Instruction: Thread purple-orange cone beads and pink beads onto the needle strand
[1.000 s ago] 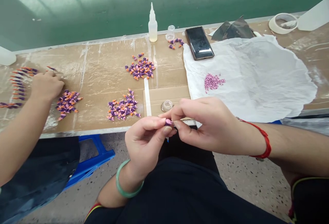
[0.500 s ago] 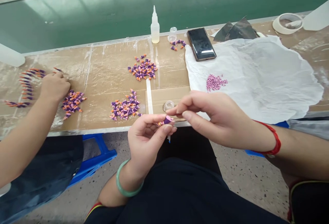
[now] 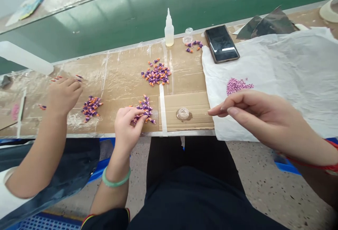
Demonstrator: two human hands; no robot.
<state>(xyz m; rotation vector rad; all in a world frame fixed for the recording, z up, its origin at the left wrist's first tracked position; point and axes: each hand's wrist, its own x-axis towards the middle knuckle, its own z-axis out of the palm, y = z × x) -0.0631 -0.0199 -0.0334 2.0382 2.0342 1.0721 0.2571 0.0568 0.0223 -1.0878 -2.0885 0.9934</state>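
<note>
- The work surface point(image 3: 118, 78) runs across my view, covered in cardboard and strips of clear tape, with a dark green panel point(image 3: 137, 8) behind it.
- A crumpled white sheet point(image 3: 287, 61) lies over its right side, and a smaller cardboard piece point(image 3: 185, 98) sits just left of that sheet.
- A co-worker's hand point(image 3: 63, 96) rests on the surface at my left, just beside a pile of purple-and-orange cones point(image 3: 91, 108).
- My right grip point(image 3: 223, 109) hovers over the near edge of the white sheet, fingers loosely parted, and I see nothing held in it.
- My left grip point(image 3: 129, 119) is down at the near pile of purple-and-orange cones point(image 3: 144, 112), fingertips touching it. Whether it has hold of a cone, I cannot tell.
- A second pile of these cones point(image 3: 155, 73) lies farther back on the surface.
- A black phone point(image 3: 221, 43) lies at the sheet's back edge, beside a glue bottle point(image 3: 169, 29) and a small clear jar point(image 3: 188, 36).
- Pink beads point(image 3: 237, 85) sit in a heap on the sheet.
- A small clear cup point(image 3: 182, 114) stands on the cardboard piece.
</note>
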